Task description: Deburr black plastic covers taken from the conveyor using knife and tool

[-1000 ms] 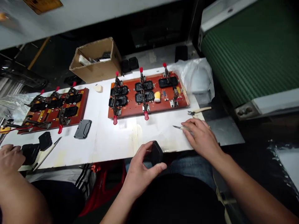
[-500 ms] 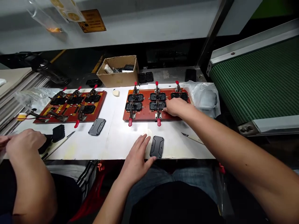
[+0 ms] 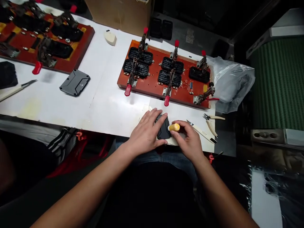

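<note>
My left hand [image 3: 146, 133] lies flat on a dark grey plastic cover [image 3: 163, 129] at the table's near edge, pinning it down. My right hand [image 3: 187, 141] grips a small yellow cylinder [image 3: 174, 127] whose tip touches the cover's right side. Beyond them lies a red fixture board [image 3: 154, 90] with red-handled toggle clamps and several black parts seated in it. A craft knife [image 3: 199, 130] and small cutters [image 3: 212, 122] lie just right of my right hand.
A second red fixture board [image 3: 71, 65] is at the far left, with another grey cover [image 3: 74, 82] and a knife [image 3: 17, 88] in front of it. A cardboard box [image 3: 118, 12] stands at the back. A plastic bag [image 3: 231, 82] and a green conveyor belt [image 3: 277, 85] are on the right.
My right hand came back from the fixture board holding the yellow cylinder and brought it to the cover. My left hand slid onto the cover. The view tilted down.
</note>
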